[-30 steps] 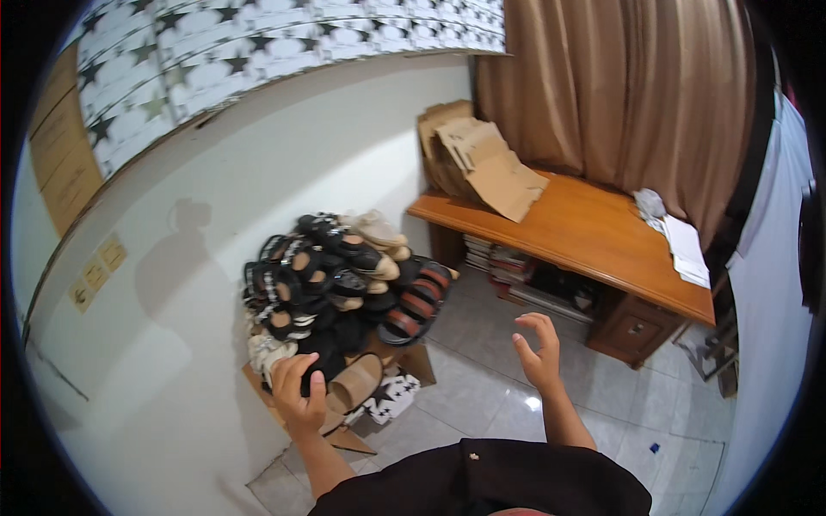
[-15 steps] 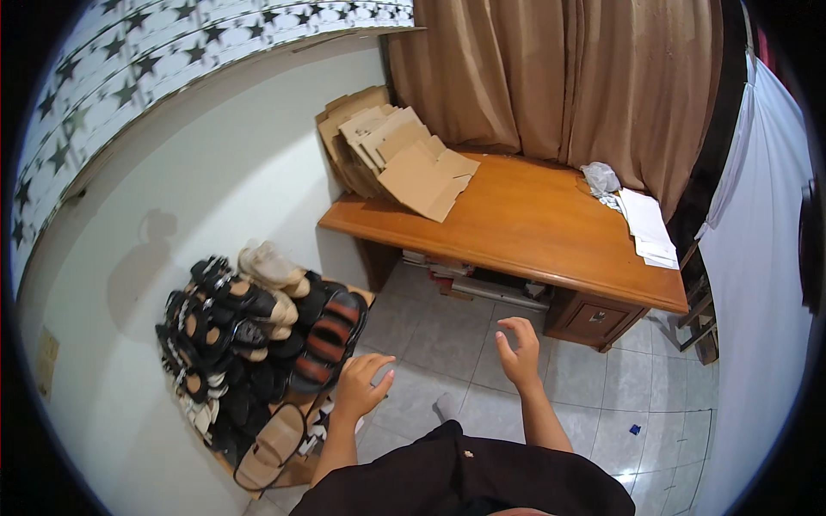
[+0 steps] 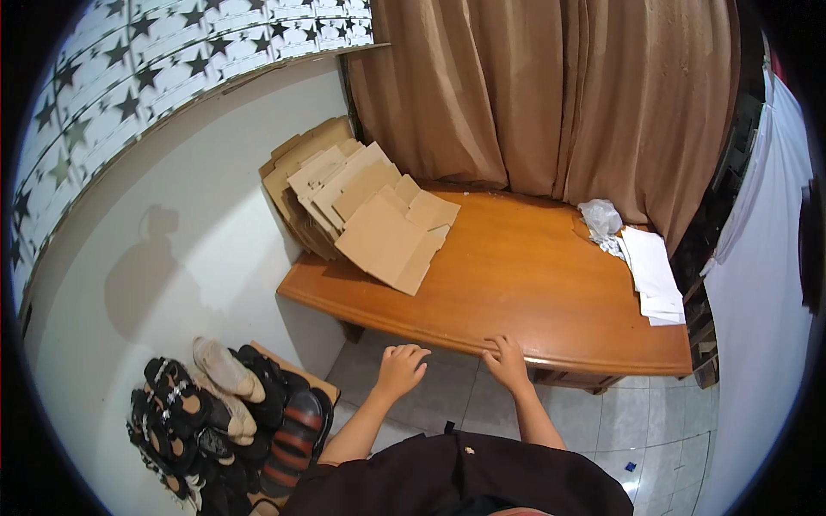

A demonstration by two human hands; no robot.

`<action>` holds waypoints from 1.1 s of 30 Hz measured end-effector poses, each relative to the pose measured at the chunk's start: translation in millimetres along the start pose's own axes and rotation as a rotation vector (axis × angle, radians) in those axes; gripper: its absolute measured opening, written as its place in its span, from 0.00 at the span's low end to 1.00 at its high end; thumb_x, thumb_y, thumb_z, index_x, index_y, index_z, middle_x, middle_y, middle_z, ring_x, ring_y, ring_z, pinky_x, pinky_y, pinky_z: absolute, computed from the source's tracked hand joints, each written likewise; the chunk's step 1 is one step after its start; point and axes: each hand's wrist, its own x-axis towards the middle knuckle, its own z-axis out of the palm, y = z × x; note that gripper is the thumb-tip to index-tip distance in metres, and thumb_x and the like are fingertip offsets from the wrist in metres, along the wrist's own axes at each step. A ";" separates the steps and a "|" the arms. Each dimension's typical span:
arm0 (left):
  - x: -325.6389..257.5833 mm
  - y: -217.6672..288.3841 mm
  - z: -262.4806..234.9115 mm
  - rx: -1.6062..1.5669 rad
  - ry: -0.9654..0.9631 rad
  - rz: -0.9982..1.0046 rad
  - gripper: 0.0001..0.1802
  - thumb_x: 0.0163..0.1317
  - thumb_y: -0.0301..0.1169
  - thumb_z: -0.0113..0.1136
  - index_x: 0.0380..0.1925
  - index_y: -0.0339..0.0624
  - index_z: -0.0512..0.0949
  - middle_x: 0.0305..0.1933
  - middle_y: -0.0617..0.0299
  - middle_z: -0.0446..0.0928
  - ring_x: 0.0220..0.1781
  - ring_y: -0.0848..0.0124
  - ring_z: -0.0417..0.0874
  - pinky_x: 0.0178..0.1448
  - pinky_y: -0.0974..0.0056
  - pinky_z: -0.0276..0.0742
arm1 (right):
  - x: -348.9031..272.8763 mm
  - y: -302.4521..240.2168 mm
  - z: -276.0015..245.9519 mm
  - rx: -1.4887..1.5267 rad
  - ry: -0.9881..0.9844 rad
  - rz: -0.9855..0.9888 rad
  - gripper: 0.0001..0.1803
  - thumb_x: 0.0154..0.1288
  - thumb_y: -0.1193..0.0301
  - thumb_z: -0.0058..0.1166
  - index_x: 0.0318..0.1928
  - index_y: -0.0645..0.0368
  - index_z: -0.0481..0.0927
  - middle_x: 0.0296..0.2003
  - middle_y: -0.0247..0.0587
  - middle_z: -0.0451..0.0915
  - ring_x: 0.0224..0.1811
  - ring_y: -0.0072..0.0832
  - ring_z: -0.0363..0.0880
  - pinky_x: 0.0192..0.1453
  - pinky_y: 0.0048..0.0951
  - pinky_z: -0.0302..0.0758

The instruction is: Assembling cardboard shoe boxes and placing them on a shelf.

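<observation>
My left hand (image 3: 401,370) hangs in the air just short of the near edge of a brown wooden desk (image 3: 516,284). Its fingers are apart and hold nothing. To the right, my right hand (image 3: 506,361) is at the desk's front edge, fingers spread and holding nothing; whether it touches the wood I cannot tell. Flattened cardboard boxes (image 3: 383,245) lie in a leaning stack on the desk's left end, against the wall. At the far right of the desktop are white paper sheets (image 3: 651,267) and a crumpled clear plastic bag (image 3: 601,219).
Left of me, a low wooden rack (image 3: 325,389) is heaped with sandals and shoes (image 3: 225,370). Brown curtains (image 3: 533,95) hang behind the desk, and a white cloth (image 3: 757,258) hangs at the right. A small blue scrap (image 3: 631,467) lies on the tiled floor.
I am closer to the desk, which now fills more of the view. Both hands have come nearer its front edge and closer together. The shoe rack has shifted toward the lower left.
</observation>
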 end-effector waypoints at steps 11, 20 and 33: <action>130.3 -142.2 112.0 0.505 -0.106 -0.308 0.32 0.51 0.25 0.57 0.59 0.53 0.64 0.63 0.54 0.59 0.68 0.58 0.56 0.66 0.39 0.51 | 140.1 99.0 55.9 -0.089 -0.117 -0.010 0.19 0.52 0.67 0.55 0.46 0.57 0.76 0.45 0.51 0.73 0.51 0.48 0.70 0.55 0.42 0.68; 172.6 -215.8 141.8 0.631 -0.355 -0.258 0.33 0.57 0.29 0.53 0.64 0.55 0.58 0.70 0.56 0.50 0.73 0.61 0.48 0.69 0.42 0.46 | 193.8 122.4 85.8 -0.023 -0.212 0.034 0.20 0.51 0.67 0.55 0.48 0.57 0.75 0.47 0.53 0.72 0.52 0.48 0.70 0.56 0.41 0.67; 196.8 -215.9 107.9 0.362 0.086 0.024 0.16 0.61 0.28 0.48 0.50 0.47 0.73 0.51 0.65 0.76 0.58 0.69 0.73 0.65 0.43 0.52 | 224.9 136.9 102.4 0.112 -0.183 0.037 0.19 0.52 0.70 0.55 0.47 0.59 0.75 0.45 0.52 0.73 0.51 0.48 0.70 0.56 0.40 0.68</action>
